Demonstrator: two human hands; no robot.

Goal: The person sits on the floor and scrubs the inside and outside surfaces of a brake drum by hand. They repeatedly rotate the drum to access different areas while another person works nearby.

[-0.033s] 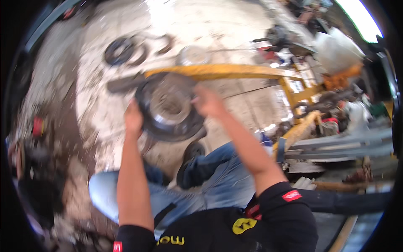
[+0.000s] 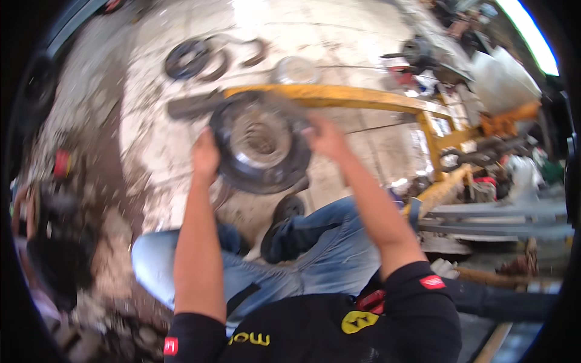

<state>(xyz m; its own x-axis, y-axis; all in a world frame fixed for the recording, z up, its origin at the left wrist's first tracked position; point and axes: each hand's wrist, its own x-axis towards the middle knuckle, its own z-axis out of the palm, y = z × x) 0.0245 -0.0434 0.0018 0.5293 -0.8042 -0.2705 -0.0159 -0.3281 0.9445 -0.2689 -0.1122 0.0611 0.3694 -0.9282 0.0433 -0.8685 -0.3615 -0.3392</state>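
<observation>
A dark, wide-rimmed round metal drum (image 2: 251, 148), with a paler raised centre and a hole in the middle, is held between my hands above the floor. My left hand (image 2: 206, 154) grips its left edge. At the right edge is my right hand (image 2: 327, 138), its fingers on the rim and smeared by motion. Just behind the drum runs a yellow metal frame bar (image 2: 327, 94) with a dark flat end piece (image 2: 190, 106). Beyond the bar lie a black ring (image 2: 187, 58), curved metal pieces (image 2: 254, 53) and a pale round part (image 2: 296, 71).
The yellow frame's legs (image 2: 431, 142) stand on the right. Past them are a chain (image 2: 490, 151), a white plastic container (image 2: 502, 81), grey metal lengths (image 2: 496, 219) and mixed clutter. My bent legs (image 2: 290, 248) are below the drum. Dark items (image 2: 60, 266) crowd the left.
The whole view has shifted a little, so the scene sits slightly farther right and higher. The drum stays between my hands, its face turned slightly.
</observation>
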